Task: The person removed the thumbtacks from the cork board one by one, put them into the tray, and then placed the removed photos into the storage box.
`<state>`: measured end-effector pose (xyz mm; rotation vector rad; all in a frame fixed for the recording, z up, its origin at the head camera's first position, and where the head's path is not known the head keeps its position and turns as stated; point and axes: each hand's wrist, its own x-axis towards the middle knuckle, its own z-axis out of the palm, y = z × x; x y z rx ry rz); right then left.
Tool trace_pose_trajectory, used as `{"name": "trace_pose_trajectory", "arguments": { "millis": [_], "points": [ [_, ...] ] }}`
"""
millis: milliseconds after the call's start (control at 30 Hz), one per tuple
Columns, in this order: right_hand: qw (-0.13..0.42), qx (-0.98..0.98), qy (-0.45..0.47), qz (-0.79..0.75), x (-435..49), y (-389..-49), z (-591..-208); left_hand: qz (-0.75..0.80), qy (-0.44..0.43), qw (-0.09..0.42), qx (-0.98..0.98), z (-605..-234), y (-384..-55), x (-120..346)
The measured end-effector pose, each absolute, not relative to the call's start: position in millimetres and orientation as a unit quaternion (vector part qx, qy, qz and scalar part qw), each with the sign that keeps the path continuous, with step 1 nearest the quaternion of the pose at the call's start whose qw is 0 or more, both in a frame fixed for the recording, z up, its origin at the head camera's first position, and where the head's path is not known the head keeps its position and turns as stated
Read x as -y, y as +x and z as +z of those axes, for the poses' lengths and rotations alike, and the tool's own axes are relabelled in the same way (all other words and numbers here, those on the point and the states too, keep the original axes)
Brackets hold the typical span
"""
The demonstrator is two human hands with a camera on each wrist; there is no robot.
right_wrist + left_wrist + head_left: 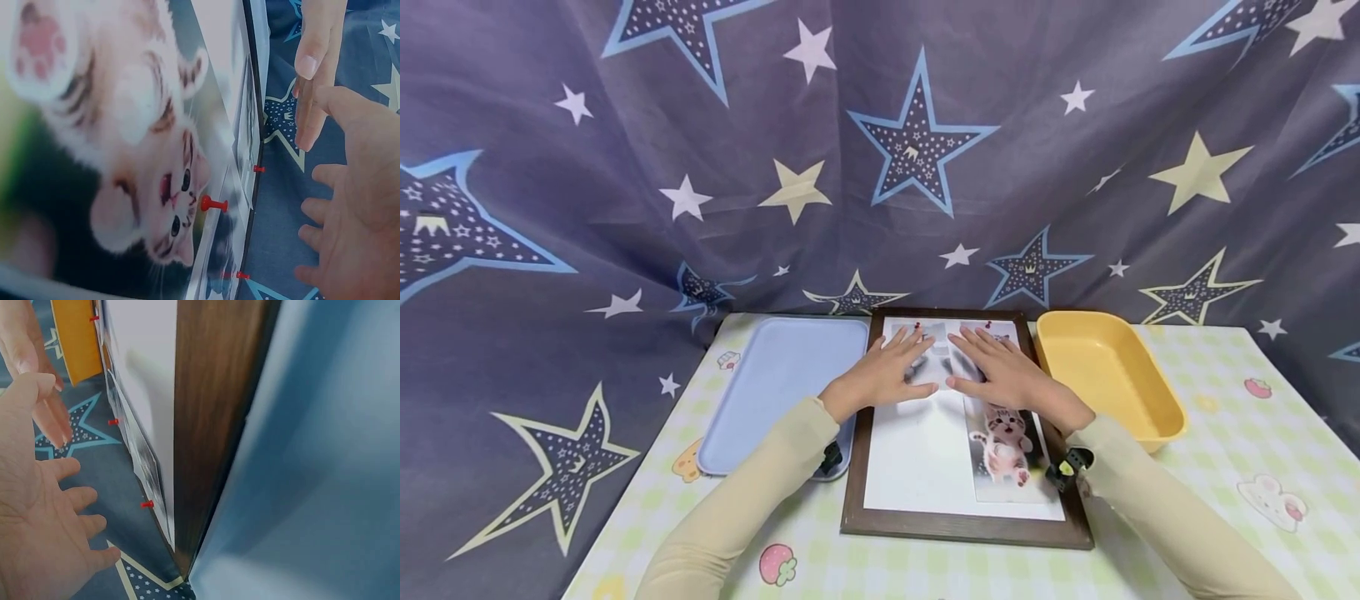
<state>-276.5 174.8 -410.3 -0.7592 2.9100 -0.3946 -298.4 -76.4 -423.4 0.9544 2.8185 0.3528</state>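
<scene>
A corkboard-sized white board in a brown wooden frame (966, 527) lies on the table. My left hand (880, 375) hovers over its upper left part, fingers straight and spread, holding nothing. Beside it, my right hand (1011, 372) hovers over the upper right with spread fingers. Thumbs point toward each other, a small gap between. In both wrist views the palms stand off the board. Under the hands lie photos (142, 456) fixed with red push pins (113, 422), partly hidden. A kitten photo (1003, 458) covers the lower right; a red push pin (214, 204) sits at its top.
A light blue tray (790, 375) lies left of the frame. To the right stands a yellow bin (1097, 367). A checked tablecloth (1217, 433) covers the table, and a dark star-patterned curtain (880, 242) hangs behind it.
</scene>
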Motion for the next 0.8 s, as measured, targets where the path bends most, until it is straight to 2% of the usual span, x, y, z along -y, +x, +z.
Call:
{"name": "trace_pose_trajectory", "arguments": {
  "millis": [167,433,800],
  "points": [
    [0.05,-0.957,-0.251,-0.138,-175,-277,-406,0.112,0.322,0.067,-0.938,-420,-303,78],
    [0.015,-0.952,-0.267,-0.15,-170,-284,-399,0.167,0.313,0.04,-0.934,-413,-313,81],
    [-0.028,-0.938,-0.265,-0.224,-158,-295,-378,0.258,0.29,0.069,-0.919,-418,-323,84]
  ]
}}
